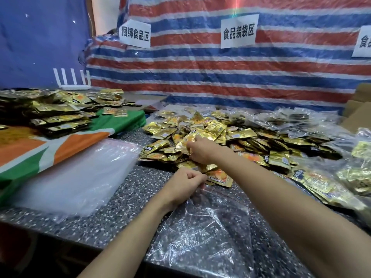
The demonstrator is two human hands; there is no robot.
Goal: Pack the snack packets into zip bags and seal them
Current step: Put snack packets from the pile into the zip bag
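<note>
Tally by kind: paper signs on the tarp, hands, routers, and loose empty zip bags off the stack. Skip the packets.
Paper signs: 3
Hands: 2, left hand pinching the zip bag, right hand gripping snack packets
White router: 1
Empty zip bag: 1
Total: 7

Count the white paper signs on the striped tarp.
3: left sign, middle sign, and right sign cut off by the frame edge; more may lie outside view.

Snack packets lie behind the zip bag, spare bags left.
</note>
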